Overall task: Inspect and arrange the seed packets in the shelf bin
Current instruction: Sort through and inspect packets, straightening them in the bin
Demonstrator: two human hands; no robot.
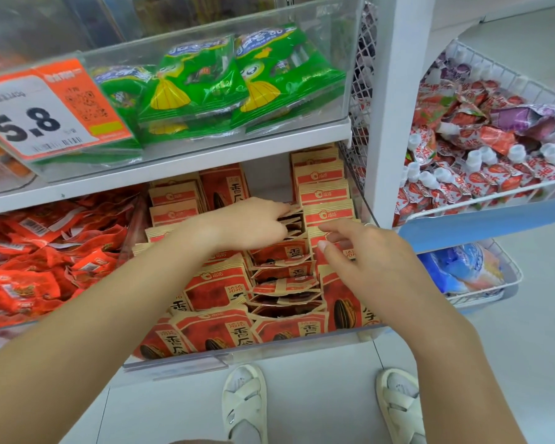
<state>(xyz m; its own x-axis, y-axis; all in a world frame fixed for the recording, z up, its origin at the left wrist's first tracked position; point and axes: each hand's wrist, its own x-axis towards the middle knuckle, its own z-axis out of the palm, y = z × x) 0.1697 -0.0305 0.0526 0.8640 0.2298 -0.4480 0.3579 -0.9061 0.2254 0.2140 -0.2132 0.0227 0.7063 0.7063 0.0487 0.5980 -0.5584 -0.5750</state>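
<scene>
1. The left hand [253, 224] is reaching across into the middle of the shelf bin [180, 363], knuckles up, its fingers curling down among the upright seed packets [282, 254]; the fingertips are hidden between the packets, so whether they are pinching one cannot be told.
2. The right hand [366, 254] is hovering over the right-hand row of packets, palm down, its fingers [326, 246] narrowly spread and loosely bent, touching the packet tops and holding nothing that shows.
3. The seed packets are sitting in the clear bin on the lower shelf, standing in rows, red and tan, each showing a sunflower seed picture and Chinese characters reading 洽洽 and 香瓜子.
4. Above, green packets [199, 88] are lying in a clear bin, beside an orange price tag [45, 113] reading 5.8 with a QR code.
5. To the left, red wrapped snacks [45, 251] are lying piled; to the right, a wire basket [481, 200] is holding red pouches with white caps.
6. White sandals [245, 402] are showing on the floor below.
</scene>
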